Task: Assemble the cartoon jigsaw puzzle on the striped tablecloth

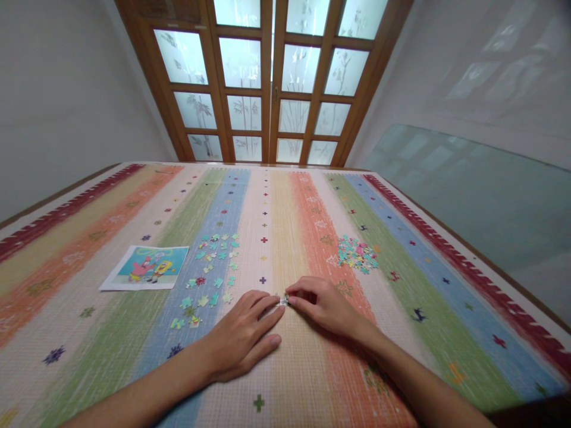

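Small jigsaw puzzle pieces (pixel 284 301) lie between my fingertips at the middle of the table, partly hidden. My right hand (pixel 323 302) pinches one of them between thumb and index finger. From the other side, the outstretched fingertips of my left hand (pixel 245 336) touch the pieces, its palm low over the cloth and its thumb held apart. Left of my hands, loose puzzle pieces (pixel 218 282) are spread out in rough rows, mostly turquoise with some yellow. A mixed pile of puzzle pieces (pixel 357 254) sits beyond my right hand, in turquoise, pink and yellow.
A printed cartoon picture (pixel 149 266) with a pink figure and a yellow figure lies at the left. Under everything is a striped, patterned tablecloth (pixel 263 208). Past the far edge stand wooden doors (pixel 270 119) with frosted panes. A glass sheet (pixel 482 196) leans along the right wall.
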The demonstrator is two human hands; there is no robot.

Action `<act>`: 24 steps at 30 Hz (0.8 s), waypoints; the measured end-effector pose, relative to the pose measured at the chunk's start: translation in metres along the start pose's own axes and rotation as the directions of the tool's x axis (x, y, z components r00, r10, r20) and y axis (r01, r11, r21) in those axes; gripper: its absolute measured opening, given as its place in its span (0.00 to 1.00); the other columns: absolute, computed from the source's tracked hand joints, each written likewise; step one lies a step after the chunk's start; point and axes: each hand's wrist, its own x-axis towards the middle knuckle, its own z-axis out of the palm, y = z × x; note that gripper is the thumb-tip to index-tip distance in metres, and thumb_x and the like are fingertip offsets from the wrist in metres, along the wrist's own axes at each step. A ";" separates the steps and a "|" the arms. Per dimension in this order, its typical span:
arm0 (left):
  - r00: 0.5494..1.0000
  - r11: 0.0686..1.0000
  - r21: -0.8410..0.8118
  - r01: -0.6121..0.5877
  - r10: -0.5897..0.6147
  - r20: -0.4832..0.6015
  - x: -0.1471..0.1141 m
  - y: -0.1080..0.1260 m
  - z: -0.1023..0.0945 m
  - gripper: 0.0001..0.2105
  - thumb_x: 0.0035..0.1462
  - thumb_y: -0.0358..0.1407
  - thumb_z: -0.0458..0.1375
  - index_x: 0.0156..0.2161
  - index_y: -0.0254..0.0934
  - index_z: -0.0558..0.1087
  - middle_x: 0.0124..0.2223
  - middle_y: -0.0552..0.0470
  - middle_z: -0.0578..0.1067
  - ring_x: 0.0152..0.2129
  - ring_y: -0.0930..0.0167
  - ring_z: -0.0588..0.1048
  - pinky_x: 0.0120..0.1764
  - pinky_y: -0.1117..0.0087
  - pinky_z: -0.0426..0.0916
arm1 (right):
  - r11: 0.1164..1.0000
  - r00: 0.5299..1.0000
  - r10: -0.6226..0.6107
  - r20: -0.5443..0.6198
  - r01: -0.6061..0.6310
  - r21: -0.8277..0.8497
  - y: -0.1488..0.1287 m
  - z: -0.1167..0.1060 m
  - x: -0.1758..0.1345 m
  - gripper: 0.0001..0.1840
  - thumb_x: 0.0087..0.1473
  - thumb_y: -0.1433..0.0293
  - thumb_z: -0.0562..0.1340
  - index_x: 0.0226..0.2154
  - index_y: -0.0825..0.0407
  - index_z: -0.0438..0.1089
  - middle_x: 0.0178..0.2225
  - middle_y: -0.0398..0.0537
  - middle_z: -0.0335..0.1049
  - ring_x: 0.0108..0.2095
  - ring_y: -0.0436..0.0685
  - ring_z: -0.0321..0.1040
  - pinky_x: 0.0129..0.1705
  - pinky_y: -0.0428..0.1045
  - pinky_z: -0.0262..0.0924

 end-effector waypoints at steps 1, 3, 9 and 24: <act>1.000 1.000 -0.005 0.000 0.000 0.002 0.000 0.000 0.001 0.20 0.74 0.40 0.49 0.65 0.35 0.65 0.60 0.39 0.72 0.56 0.57 0.69 0.58 0.50 0.69 | 1.000 1.000 -0.005 0.000 0.005 -0.010 0.001 0.000 0.000 0.06 0.62 0.72 0.65 0.39 0.53 0.79 0.35 0.50 0.78 0.35 0.54 0.71 0.39 0.50 0.63; 1.000 1.000 -0.018 -0.002 0.002 0.007 0.000 -0.001 0.002 0.21 0.73 0.40 0.49 0.66 0.35 0.64 0.61 0.39 0.72 0.57 0.57 0.69 0.59 0.49 0.68 | 0.999 1.000 -0.018 -0.004 0.018 -0.033 0.002 0.000 0.000 0.06 0.62 0.73 0.65 0.39 0.53 0.79 0.34 0.49 0.77 0.35 0.54 0.71 0.40 0.50 0.63; 1.000 1.000 0.001 -0.024 0.024 -0.007 0.000 -0.001 0.001 0.21 0.73 0.40 0.49 0.65 0.33 0.65 0.58 0.39 0.74 0.55 0.57 0.71 0.57 0.49 0.69 | 0.993 0.998 -0.054 0.020 0.056 -0.108 -0.003 -0.003 -0.001 0.06 0.62 0.71 0.64 0.40 0.53 0.77 0.38 0.49 0.71 0.35 0.53 0.67 0.39 0.50 0.62; 0.994 0.994 0.021 -0.107 0.107 -0.026 -0.003 -0.008 0.001 0.19 0.73 0.38 0.49 0.62 0.29 0.67 0.60 0.35 0.75 0.60 0.55 0.71 0.60 0.46 0.68 | 0.985 0.997 -0.060 0.049 0.067 -0.156 -0.004 -0.005 -0.001 0.06 0.60 0.72 0.65 0.39 0.53 0.78 0.37 0.49 0.72 0.32 0.52 0.66 0.38 0.50 0.61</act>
